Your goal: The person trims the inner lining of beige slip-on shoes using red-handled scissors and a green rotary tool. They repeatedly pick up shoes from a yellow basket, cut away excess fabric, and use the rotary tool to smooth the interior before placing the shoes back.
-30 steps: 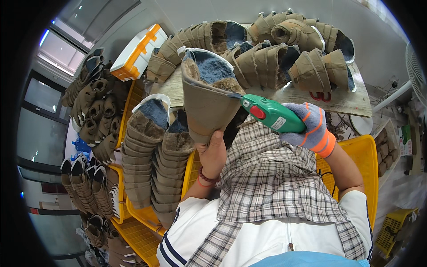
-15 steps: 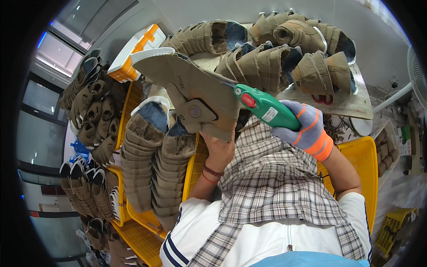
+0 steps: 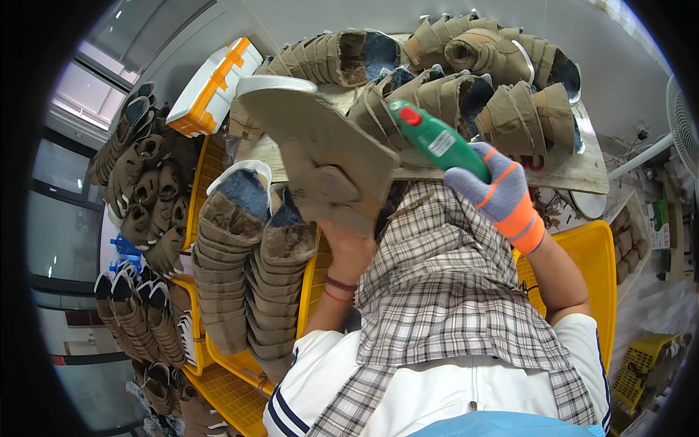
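My bare left hand [image 3: 348,251] grips the lower end of a brown shoe upper [image 3: 291,138], held up and tilted, with a pale rim at its top and a strap patch on its side. The upper is blurred by motion, and it hides some of the fingertips. In my right hand [image 3: 502,193], in a grey and orange glove, is a green hand-held power tool [image 3: 448,143] with a red button. The tool points up and left, apart from the upper; its working tip cannot be made out against the uppers behind.
More uppers [image 3: 502,58] lie in rows on the worktable [image 3: 575,171]. Nested stacks of uppers [image 3: 226,269] stand in yellow crates [image 3: 313,280] at my left. A white box with orange bands [image 3: 218,84] is at the far left. A fan [image 3: 681,120] stands right of the table.
The green tool has moved off the upper's edge, where its tip was before, slightly up and right. My left hand has shifted left and down a little, turning the upper.
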The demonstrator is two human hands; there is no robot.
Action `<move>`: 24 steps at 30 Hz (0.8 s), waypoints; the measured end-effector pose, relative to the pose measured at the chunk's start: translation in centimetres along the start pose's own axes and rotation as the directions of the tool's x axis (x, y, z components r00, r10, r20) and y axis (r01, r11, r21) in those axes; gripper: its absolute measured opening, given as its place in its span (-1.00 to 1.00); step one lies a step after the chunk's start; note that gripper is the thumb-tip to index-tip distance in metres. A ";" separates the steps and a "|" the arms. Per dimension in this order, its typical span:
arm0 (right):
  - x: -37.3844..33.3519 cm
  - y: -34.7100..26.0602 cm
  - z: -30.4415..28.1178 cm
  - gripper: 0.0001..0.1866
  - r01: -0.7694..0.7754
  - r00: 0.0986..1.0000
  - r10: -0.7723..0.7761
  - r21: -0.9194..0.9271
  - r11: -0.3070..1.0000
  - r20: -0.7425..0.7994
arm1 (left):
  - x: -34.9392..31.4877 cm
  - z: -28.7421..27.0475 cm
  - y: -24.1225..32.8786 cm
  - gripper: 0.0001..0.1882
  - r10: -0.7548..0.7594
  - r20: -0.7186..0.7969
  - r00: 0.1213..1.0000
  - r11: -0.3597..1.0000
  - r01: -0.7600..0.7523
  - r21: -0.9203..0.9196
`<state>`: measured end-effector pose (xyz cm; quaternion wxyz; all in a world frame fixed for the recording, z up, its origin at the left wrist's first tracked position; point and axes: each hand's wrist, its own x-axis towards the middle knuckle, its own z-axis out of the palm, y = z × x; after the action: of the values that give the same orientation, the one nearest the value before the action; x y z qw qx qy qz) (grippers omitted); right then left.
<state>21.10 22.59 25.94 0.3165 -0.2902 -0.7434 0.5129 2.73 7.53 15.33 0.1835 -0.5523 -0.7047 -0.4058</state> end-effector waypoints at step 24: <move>-6.3 9.6 -6.4 -0.58 -0.301 0.933 0.272 -0.098 0.948 -0.237 | 5.8 11.8 -12.6 -0.60 -0.547 0.541 0.638 -0.057 0.617 -0.785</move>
<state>31.00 24.44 17.55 0.2987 -0.4712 -0.6856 0.4677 -8.63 19.62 7.65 -0.3931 -0.2002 -0.4837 -0.7560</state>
